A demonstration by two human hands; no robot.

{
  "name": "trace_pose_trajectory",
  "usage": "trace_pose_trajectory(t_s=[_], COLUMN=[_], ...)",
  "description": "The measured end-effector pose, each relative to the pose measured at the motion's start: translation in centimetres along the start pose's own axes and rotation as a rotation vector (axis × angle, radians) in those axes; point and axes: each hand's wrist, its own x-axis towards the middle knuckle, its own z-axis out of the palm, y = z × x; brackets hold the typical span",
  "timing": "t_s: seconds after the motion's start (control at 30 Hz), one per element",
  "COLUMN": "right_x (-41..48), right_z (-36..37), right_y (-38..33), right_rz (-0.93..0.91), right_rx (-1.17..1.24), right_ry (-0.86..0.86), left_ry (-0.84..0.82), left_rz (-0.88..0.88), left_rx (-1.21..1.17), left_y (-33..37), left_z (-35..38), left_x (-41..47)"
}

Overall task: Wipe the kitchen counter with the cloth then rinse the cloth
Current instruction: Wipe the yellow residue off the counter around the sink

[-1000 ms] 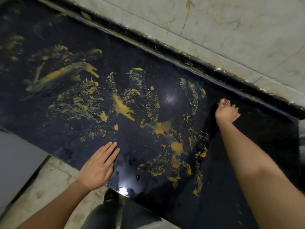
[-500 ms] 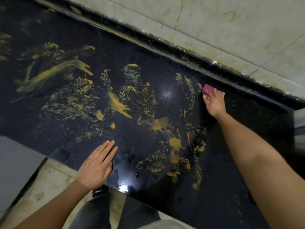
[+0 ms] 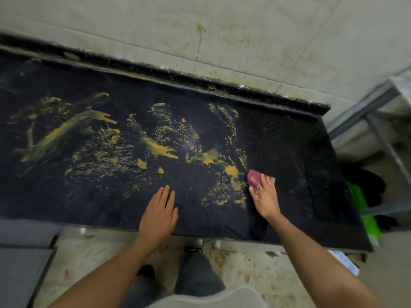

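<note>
Right hand (image 3: 264, 196) presses the maroon cloth (image 3: 254, 178) flat on the black counter (image 3: 289, 152), near right, at the right edge of the yellow spill (image 3: 160, 148); its fingers lie on top and don't grip. Left hand (image 3: 159, 215) lies flat at the near edge, holding nothing. Risks: the small cloth loads up and only smears the spill leftward; a nearward stroke drags it off the edge.
</note>
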Motion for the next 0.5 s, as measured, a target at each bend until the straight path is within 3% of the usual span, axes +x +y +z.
trace_pose_trajectory(t_s=[0.23, 0.5], right_x=[-12.6, -18.9], right_z=[2.3, 3.1], right_y=[-2.2, -3.7], right_rz=[0.124, 0.188], right_rx=[0.157, 0.255], right_ry=[0.042, -0.026], left_ry=[0.0, -0.065], left_rz=[0.018, 0.023], left_rx=[-0.147, -0.228], left_y=[-0.2, -0.5], left_z=[-0.5, -1.3], left_x=[-0.3, -0.1])
